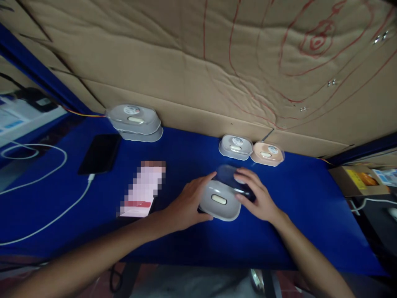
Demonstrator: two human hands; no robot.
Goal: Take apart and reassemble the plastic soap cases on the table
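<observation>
My left hand (pixel 194 196) grips the left side of a grey soap box (pixel 221 209), thumb near its lower edge and fingers along its upper left. A pale oval part shows in the middle of its floor. My right hand (pixel 256 194) is closed on a clear plastic lid (pixel 228 174), tilted over the far right edge of the soap box. Whether the lid touches the box all along that edge cannot be made out. Behind them, a lidded grey soap box (pixel 236 147) and a lidded peach soap box (pixel 267 154) stand side by side.
Stacked grey soap boxes (pixel 135 120) stand at the back left. A dark phone (pixel 99 153) on a white cable and a lit phone (pixel 141 190) lie on the blue tabletop (pixel 186 153). A cardboard wall (pixel 173 74) bounds the back. At right is a small carton (pixel 345 182).
</observation>
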